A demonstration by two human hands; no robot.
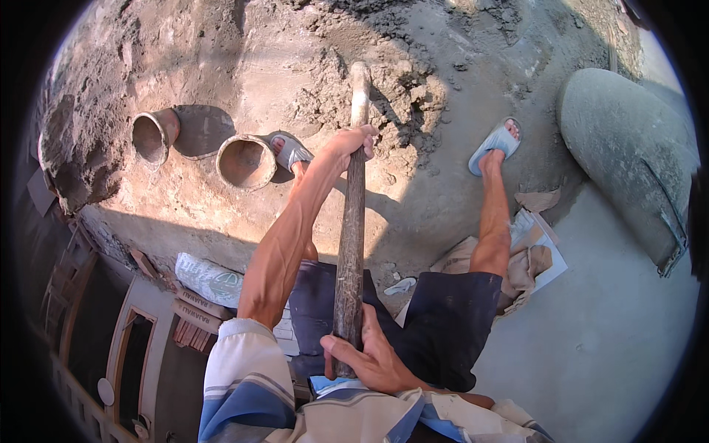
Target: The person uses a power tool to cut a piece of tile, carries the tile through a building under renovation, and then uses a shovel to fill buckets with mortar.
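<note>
A long, worn wooden tool handle [350,251] runs upright through the middle of the view, from near my waist out over the ground. My left hand [354,145] is closed round its far part, with the arm stretched forward. Close to my body, my right hand [377,358] wraps the near end, thumb across the handle. The handle's far end lies over a heap of wet grey mortar [413,100]; no tool head can be made out there. Two mortar-crusted buckets lie to the left, one bucket [166,129] tipped over and another bucket [247,162] beside my left foot.
My sandalled feet stand apart on mortar-smeared ground, the right sandal [495,146] near the heap. A large grey, mortar-coated rounded object [628,125] lies at the right. Stacked boxes [199,314] and a white sack [208,279] sit lower left. Crumpled brown sacks [528,269] lie behind my right leg.
</note>
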